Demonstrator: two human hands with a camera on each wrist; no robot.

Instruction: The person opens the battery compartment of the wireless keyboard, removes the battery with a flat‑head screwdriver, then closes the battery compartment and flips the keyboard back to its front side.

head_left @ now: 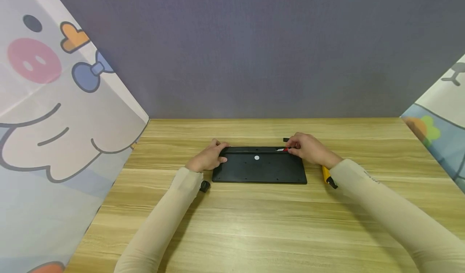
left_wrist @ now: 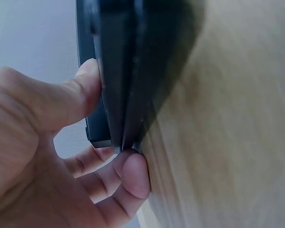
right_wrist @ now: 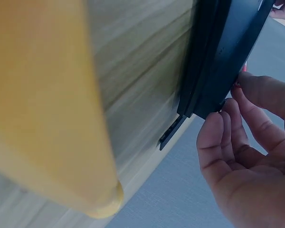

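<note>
A black keyboard (head_left: 259,169) lies face down on the table, with a white round sticker on its underside. My left hand (head_left: 208,157) holds its far left corner; in the left wrist view the thumb (left_wrist: 88,88) presses on the underside and the other fingers curl against the edge. My right hand (head_left: 308,147) is at the far right corner, pinching a small red and silver battery (head_left: 281,149) at a narrow slot in the raised far strip. In the right wrist view the keyboard hides most of the battery.
A small black cover piece (head_left: 285,140) lies just beyond the right hand. Under the right forearm is a yellow object with a black end (head_left: 328,177), its kind unclear. A small black object (head_left: 205,186) sits beside the left wrist. A grey panel (head_left: 254,55) stands behind the table.
</note>
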